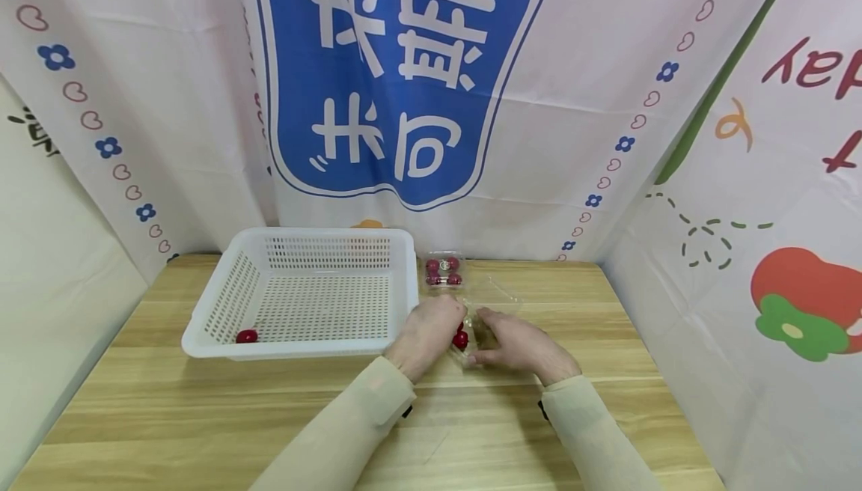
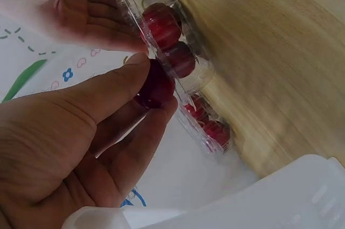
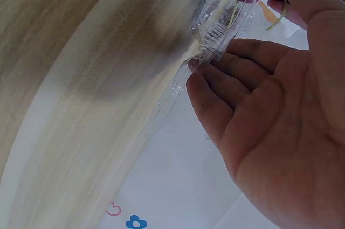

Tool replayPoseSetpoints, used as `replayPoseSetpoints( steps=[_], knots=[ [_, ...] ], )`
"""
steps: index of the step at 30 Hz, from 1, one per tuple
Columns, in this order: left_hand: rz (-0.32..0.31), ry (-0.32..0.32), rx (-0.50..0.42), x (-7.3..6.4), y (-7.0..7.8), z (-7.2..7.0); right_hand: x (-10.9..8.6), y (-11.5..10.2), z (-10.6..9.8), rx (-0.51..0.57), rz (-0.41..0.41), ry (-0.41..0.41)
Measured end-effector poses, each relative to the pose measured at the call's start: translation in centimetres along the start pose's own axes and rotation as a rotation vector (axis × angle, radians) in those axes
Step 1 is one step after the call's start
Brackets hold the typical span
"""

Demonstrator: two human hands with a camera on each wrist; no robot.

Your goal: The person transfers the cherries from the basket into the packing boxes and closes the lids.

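Between its thumb and fingertips my left hand (image 1: 431, 330) pinches a dark red cherry (image 2: 156, 84), right at the rim of an open clear plastic box (image 3: 213, 29). Two red cherries (image 2: 171, 37) show inside that box in the left wrist view, and green stems show in the right wrist view. My right hand (image 1: 518, 341) holds the box from the right, thumb on the near side and fingers by the hinge. The box's clear lid (image 1: 494, 293) lies folded back behind. My left hand partly hides the box in the head view.
A white plastic basket (image 1: 299, 349) stands on the left of the wooden table (image 1: 202, 416), one red cherry (image 1: 247, 336) in its front left corner. Behind my hands sits another clear box (image 1: 444, 270) with several cherries. Printed cloth (image 1: 572, 124) hangs at the back and sides.
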State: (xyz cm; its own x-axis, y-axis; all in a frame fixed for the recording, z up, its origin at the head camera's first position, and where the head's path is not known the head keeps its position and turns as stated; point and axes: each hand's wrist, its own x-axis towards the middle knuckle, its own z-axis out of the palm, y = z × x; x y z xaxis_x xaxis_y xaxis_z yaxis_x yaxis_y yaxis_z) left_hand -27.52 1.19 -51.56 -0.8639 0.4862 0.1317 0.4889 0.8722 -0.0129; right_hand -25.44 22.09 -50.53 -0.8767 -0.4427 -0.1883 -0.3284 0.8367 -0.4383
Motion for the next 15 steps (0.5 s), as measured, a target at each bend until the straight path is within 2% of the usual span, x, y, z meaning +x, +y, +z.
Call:
replayPoseSetpoints(
  steps=[2,4,7,9,14,15],
  knots=[
    [-0.005,0.014,0.028,0.2,0.0,0.5,0.1,0.0,0.0,-0.007,-0.002,0.001],
    [-0.006,0.018,0.040,0.1,0.0,0.4,0.1,0.0,0.0,-0.014,-0.005,0.002],
    [-0.002,0.001,0.024,-0.2,0.0,-0.2,0.1,0.1,0.1,-0.022,-0.006,0.003],
    [0.003,-0.005,-0.004,-0.3,-0.3,-0.2,0.2,0.1,0.1,-0.020,-0.007,0.003],
    [0.026,-0.038,-0.130,-1.5,-0.6,-4.0,0.1,0.0,0.0,-0.025,-0.002,0.003],
    [0.030,-0.043,-0.147,-1.9,-0.5,-5.3,0.2,0.0,0.0,-0.028,-0.002,0.004]
  ],
)
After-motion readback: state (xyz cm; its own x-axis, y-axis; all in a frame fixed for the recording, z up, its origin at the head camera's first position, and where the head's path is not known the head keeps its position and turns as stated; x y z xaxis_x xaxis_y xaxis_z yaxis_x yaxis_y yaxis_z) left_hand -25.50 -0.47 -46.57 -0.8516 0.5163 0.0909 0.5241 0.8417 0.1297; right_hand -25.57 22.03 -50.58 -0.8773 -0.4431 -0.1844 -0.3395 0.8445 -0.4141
